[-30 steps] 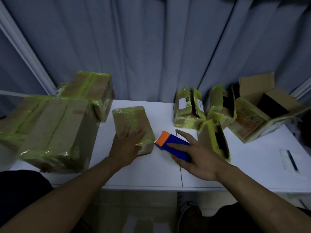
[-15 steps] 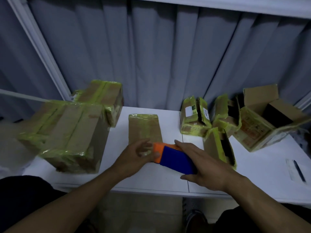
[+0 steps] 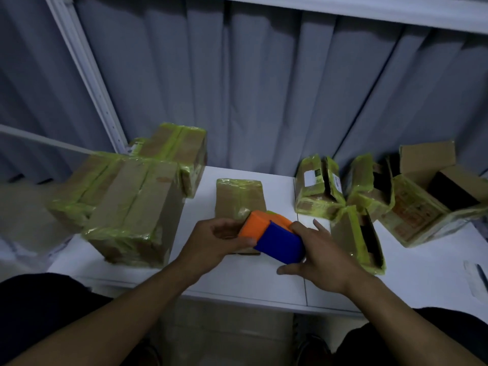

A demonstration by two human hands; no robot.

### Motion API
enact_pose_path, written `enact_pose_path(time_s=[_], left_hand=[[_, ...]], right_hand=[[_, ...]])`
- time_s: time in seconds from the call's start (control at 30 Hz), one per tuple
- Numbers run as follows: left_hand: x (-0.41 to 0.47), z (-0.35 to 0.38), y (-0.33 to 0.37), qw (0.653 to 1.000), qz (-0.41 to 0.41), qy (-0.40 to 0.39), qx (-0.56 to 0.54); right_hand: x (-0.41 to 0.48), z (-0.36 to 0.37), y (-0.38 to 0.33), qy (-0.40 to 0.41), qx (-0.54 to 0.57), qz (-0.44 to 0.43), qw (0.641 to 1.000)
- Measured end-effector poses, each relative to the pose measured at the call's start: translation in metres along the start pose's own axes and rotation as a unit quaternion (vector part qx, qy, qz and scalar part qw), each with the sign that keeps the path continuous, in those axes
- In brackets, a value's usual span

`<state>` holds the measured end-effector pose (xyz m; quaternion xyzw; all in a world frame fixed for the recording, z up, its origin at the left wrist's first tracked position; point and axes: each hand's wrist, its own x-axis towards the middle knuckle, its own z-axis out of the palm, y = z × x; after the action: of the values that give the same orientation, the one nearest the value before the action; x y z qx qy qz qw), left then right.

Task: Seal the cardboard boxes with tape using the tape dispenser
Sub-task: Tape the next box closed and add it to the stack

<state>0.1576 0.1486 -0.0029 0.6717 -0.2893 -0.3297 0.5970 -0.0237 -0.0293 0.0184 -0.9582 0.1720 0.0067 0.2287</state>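
L hand [image 3: 219,241] is curled round the orange end of the tape dispenser [image 3: 274,239], low ctr of my feed. R hand [image 3: 322,257] wraps the blue body from the other side, thumb underneath, one finger sticking out straight. The dispenser sits over the near end of the flat box [image 3: 239,198] at ctr, on the white table [image 3: 237,278]. Progress as I read it: big boxes [image 3: 132,207] at left look fully wrapped in yellow-green tape. The flat box has tape too but prob. wants another strip. Right of ctr, three small boxes [image 3: 319,191] show dark gaps betw. flaps, and the open box [image 3: 435,199] at far right has flaps up, so approx half the lot's left. Tape's free end and cutter are hidden by the hands. Whether the dispenser touches the flat box, can't tell. Light's dim and labels are unreadable. A paper slip [image 3: 472,278] is cut off at the right edge.
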Motion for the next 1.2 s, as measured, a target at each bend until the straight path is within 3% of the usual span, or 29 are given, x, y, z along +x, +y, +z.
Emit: enact_pose_path(time_s=[0.13,0.37,0.5,0.8,1.07,1.2], left_hand=[[0.009,-0.011,0.003,0.995,-0.094,-0.014,-0.038],[0.006,-0.009,-0.004,0.996,-0.081,-0.042,-0.021],[0.011,-0.014,-0.01,0.997,-0.073,0.002,-0.001],[0.007,-0.015,-0.018,0.997,-0.077,0.023,0.022],[0.006,-0.017,-0.025,0.993,-0.063,0.067,0.069],[0.006,-0.022,-0.03,0.99,-0.063,0.081,0.092]], right_hand=[[0.0,-0.004,0.004,-0.025,0.028,0.001,0.999],[0.0,-0.004,0.007,-0.055,0.051,-0.002,0.997],[0.0,-0.001,0.008,-0.079,0.056,-0.01,0.995],[0.004,0.001,0.009,-0.104,0.049,0.017,0.993],[0.014,0.008,-0.013,-0.013,0.106,0.047,0.993],[0.017,0.008,-0.019,-0.007,0.119,0.051,0.992]])
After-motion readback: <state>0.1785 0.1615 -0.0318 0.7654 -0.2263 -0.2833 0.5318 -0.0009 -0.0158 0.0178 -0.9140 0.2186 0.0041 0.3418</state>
